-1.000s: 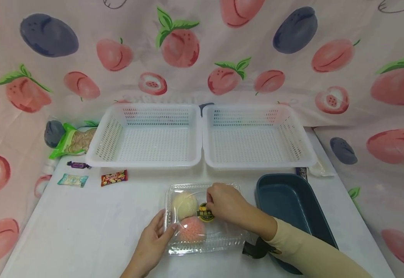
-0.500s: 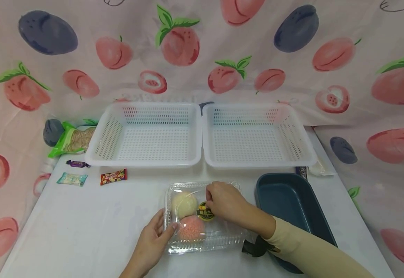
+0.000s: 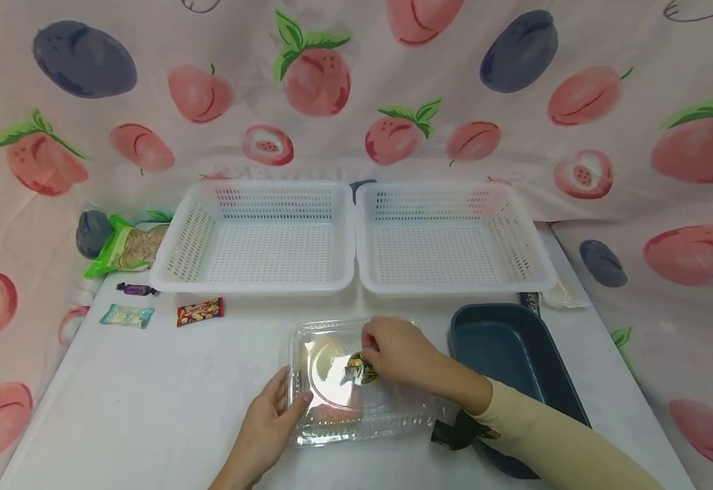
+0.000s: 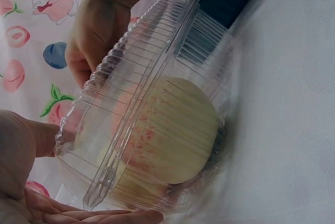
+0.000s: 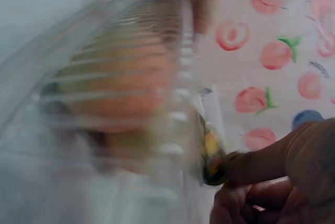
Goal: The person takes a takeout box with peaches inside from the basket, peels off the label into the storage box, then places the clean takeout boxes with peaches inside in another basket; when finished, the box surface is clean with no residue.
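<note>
Head view: clear ribbed plastic clamshell box w/ pale and pink round fruit sits on white table. Left hand steadies its near-left edge w/ straight fingers; right hand pinches lid at round sticker — opening step, lid part-lifted. Next calls for swinging lid fully back, base pinned.

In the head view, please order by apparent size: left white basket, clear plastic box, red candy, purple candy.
1. left white basket
2. clear plastic box, nearer the camera, yet looks smaller
3. red candy
4. purple candy
</note>
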`<act>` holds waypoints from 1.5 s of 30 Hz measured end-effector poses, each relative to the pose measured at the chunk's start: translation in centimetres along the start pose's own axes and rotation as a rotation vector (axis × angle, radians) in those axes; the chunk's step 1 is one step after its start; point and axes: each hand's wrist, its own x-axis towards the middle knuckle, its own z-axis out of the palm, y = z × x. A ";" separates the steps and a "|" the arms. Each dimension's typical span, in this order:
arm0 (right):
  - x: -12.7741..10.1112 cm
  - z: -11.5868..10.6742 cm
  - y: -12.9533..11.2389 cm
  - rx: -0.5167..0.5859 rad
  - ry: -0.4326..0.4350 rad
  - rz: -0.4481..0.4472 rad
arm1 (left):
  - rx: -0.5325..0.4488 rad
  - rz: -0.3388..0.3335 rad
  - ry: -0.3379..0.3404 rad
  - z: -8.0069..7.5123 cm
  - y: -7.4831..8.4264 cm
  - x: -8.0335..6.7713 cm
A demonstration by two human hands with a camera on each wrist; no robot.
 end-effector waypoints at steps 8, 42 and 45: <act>-1.2 -3.4 0.9 0.333 0.067 0.017 | -0.008 0.010 0.000 0.1 0.0 0.0; -6.0 -9.3 8.1 0.199 0.199 0.267 | 0.004 0.003 -0.008 -0.2 -0.3 0.1; -6.5 -9.5 9.0 0.177 0.202 0.281 | -0.003 0.007 -0.008 -0.2 -0.3 0.1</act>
